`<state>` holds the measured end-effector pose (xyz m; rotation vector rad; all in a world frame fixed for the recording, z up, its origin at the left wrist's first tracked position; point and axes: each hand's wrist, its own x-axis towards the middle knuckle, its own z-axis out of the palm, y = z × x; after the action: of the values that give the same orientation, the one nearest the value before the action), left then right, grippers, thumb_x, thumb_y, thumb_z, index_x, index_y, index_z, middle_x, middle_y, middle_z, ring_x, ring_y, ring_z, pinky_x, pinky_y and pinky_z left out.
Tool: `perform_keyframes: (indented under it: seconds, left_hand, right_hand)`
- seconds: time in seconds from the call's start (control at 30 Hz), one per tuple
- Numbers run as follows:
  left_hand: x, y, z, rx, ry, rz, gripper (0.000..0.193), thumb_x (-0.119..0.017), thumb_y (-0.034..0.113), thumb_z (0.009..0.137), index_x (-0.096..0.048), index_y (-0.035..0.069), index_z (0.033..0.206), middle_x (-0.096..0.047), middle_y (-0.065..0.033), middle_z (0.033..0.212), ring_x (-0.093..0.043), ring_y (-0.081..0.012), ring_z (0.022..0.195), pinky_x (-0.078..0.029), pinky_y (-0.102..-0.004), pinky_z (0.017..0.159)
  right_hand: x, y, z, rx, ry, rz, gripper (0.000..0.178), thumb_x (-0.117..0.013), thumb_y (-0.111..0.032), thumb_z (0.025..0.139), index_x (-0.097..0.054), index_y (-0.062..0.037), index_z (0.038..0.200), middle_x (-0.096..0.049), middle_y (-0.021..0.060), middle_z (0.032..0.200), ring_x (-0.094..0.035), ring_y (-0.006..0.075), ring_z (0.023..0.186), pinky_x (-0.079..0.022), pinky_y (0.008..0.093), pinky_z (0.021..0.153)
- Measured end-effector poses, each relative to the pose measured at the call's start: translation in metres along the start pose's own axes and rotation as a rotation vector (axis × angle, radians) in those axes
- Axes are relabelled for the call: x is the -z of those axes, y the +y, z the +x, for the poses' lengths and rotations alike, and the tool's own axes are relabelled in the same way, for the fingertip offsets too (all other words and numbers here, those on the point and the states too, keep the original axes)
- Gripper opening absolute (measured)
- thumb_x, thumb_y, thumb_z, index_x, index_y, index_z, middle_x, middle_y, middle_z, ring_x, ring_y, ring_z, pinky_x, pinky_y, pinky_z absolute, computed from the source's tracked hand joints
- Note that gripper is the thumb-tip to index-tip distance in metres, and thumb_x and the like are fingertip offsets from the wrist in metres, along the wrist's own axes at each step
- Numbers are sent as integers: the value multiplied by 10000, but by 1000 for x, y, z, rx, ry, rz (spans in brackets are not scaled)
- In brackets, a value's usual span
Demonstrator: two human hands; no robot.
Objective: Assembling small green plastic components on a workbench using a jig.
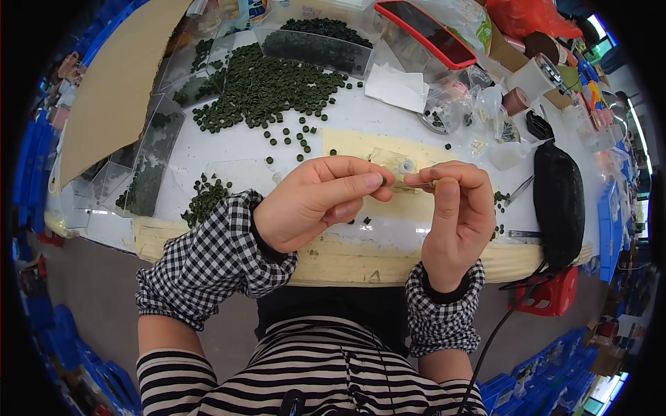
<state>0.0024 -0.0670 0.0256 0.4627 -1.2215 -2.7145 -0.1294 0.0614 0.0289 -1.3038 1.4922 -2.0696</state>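
The left hand (305,197) is clamped, thumb against index finger, on a small dark green piece (383,182) held above the desk (236,147) near the middle of the view. Fingertips cover most of the piece, so I cannot tell which way its long axis runs.

The right hand (458,222) is just beside it at 3 o'clock, thumb and fingers pinched together on a thin item (431,184). What shows of this item lies roughly along the 9-to-3 o'clock line; its ends are too small to make out. The left hand's fingertips point toward 3 o'clock, the right hand's index finger toward 9.

Just beyond the fingertips, at 12 o'clock, a small whitish ring (408,166) has its round opening facing up.

From the hands, a large heap of green pieces (257,83) spreads at 11 o'clock, and a smaller heap (205,201) lies at 9 o'clock. A white paper (395,87) and a red-edged phone (427,31) are at 12 o'clock, the phone slanting from 10 to 4. A black pouch (558,201) lies at 3 o'clock, lengthwise 12 to 6.
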Motion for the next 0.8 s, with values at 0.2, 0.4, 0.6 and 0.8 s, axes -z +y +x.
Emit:
perform_keyframes:
  seconds: [0.2, 0.4, 0.6, 0.8]
  left_hand:
    - [1, -2, 0, -3, -18, -16, 213, -507, 180, 959, -577, 17, 1077, -623, -47, 926, -358, -20, 571, -332, -154, 534]
    - [2, -3, 0, 12, -28, -9, 219, -503, 192, 963, -578, 18, 1073, -626, -51, 929, -356, -19, 564, -336, -154, 535]
    - [2, -4, 1, 9, -31, -10, 216, -502, 192, 964, -580, 21, 1071, -628, -53, 934, -357, -17, 563, -337, -149, 536]
    - [2, -4, 1, 10, -29, -19, 210, -503, 190, 963, -581, 24, 1067, -627, -52, 935, -356, -18, 563, -338, -150, 535]
  right_hand:
    - [0, 1, 0, -15, -24, 14, 98, -485, -43, 946, -516, 39, 990, -586, 98, 929, -635, 158, 848, -504, 255, 770]
    - [0, 2, 0, -46, -26, 48, 95, -485, -34, 944, -515, 44, 988, -590, 102, 938, -643, 157, 836, -509, 243, 765]
    - [0, 3, 1, -29, -29, 2, 96, -493, -32, 940, -523, 49, 984, -591, 102, 930, -645, 154, 831, -511, 234, 754]
    - [-1, 3, 1, -40, -20, 6, 99, -497, -32, 939, -523, 50, 986, -591, 97, 920, -647, 153, 816, -514, 238, 750]
